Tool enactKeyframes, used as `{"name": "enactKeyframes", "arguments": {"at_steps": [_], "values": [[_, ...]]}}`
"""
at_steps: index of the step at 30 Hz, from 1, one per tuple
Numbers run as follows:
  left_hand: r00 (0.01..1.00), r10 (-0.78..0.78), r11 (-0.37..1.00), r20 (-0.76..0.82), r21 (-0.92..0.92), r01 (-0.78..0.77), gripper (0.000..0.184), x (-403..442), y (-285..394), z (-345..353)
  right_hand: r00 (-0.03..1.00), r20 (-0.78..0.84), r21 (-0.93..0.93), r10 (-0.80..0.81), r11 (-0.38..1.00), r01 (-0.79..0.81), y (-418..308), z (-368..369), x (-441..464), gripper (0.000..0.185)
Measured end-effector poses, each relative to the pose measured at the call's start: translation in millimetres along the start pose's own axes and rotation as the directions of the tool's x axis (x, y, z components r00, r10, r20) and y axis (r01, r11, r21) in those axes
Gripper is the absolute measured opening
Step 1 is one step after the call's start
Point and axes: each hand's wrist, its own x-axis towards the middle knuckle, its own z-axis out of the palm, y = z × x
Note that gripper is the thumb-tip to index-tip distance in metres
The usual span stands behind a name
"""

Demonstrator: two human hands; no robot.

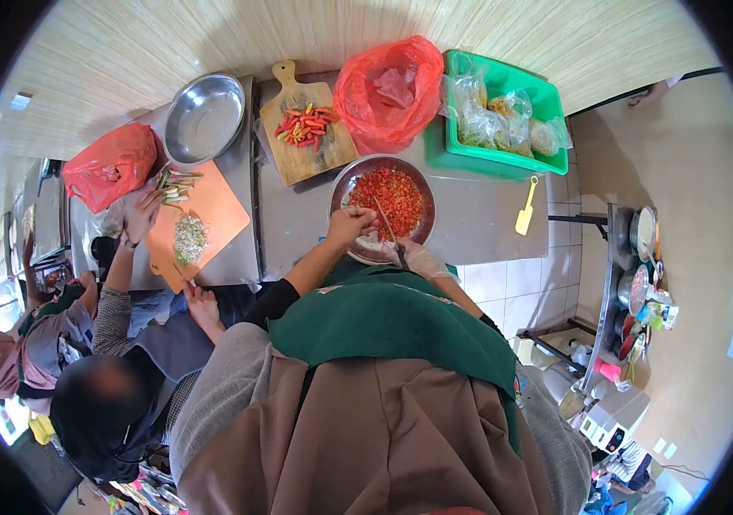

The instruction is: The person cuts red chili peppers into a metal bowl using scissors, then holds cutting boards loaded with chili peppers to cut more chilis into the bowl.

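A round metal bowl [429,225] in front of me holds many small chopped red chili pieces [394,190]. My left hand [352,226] is over the bowl's left side, its fingers pinched together; what they hold is too small to make out. At the lower right rim, my right hand [422,259], in a clear plastic glove, grips a knife [385,221] whose blade points up and left across the bowl. Whole red and orange chilies [305,126] lie on a wooden cutting board [296,165] beyond the bowl.
Behind the bowl stands a red plastic bag [388,94]. A green basket [504,163] with bagged food and a yellow scoop [525,209] are to the right. At left, a co-worker cuts scallions [179,184] on an orange board [222,215], near a steel basin [203,118] and a red bag [111,166].
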Motion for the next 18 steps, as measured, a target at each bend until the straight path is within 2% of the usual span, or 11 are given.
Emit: {"name": "enactKeyframes", "arguments": {"at_steps": [2, 5, 8, 11, 17, 18], "values": [[1.0, 0.01, 1.0, 0.0, 0.013, -0.01, 0.02, -0.7, -2.4, 1.1, 1.0, -0.008, -0.071, 0.03, 0.997, -0.03, 0.9, 3.1, 0.2, 0.051], [1.0, 0.015, 0.999, -0.003, 0.032, -0.015, 0.02, -6.0, -0.9, 8.3, 0.999, -0.04, -0.065, -0.02, 0.998, 0.018, 15.0, 13.4, 14.9, 0.052], [1.0, 0.003, 1.0, -0.02, 0.022, -0.003, 0.019, -2.4, -0.7, 6.5, 0.997, 0.08, 0.016, -0.008, 1.0, 0.007, 9.4, 4.3, 17.5, 0.042], [1.0, 0.007, 1.0, -0.014, 0.002, -0.007, 0.019, -2.0, -4.7, 2.0, 0.994, -0.003, -0.011, -0.112, 0.994, 0.112, 30.9, 21.7, 20.2, 0.041], [1.0, -0.013, 1.0, -0.003, 0.015, 0.013, 0.019, -1.3, -7.0, 3.4, 0.999, -0.016, -0.076, 0.047, 0.996, -0.048, -3.3, 4.7, 5.8, 0.045], [1.0, -0.021, 0.999, -0.017, 0.039, 0.021, 0.019, -1.0, -6.4, 2.6, 0.999, -0.011, -0.089, 0.035, 0.995, -0.036, -2.7, 4.8, 7.5, 0.047]]}}
